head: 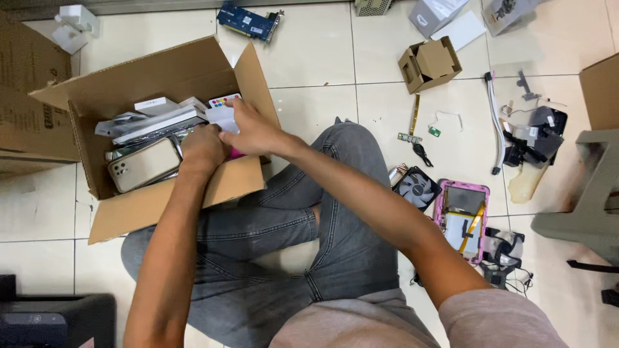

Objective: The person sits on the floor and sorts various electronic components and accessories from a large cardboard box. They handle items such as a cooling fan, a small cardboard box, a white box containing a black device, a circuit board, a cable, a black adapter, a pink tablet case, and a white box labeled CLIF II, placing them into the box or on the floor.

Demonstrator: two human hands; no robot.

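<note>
Both hands meet inside the cardboard box [161,193]: right hand [255,129] pinches a white packet [222,118], left hand [203,149] just beside; its grip is hidden.

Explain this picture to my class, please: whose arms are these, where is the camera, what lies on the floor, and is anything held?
The camera sits on a person's head and looks down at their own arms and crossed legs in jeans. Both hands reach into an open cardboard box full of phones and flat devices. The left hand rests by a pale phone; the right hand touches a small white item; whether either truly grips is unclear. On the tiled floor lie a small cooling fan, a pink opened tablet, a small brown box and a blue circuit board.
</note>
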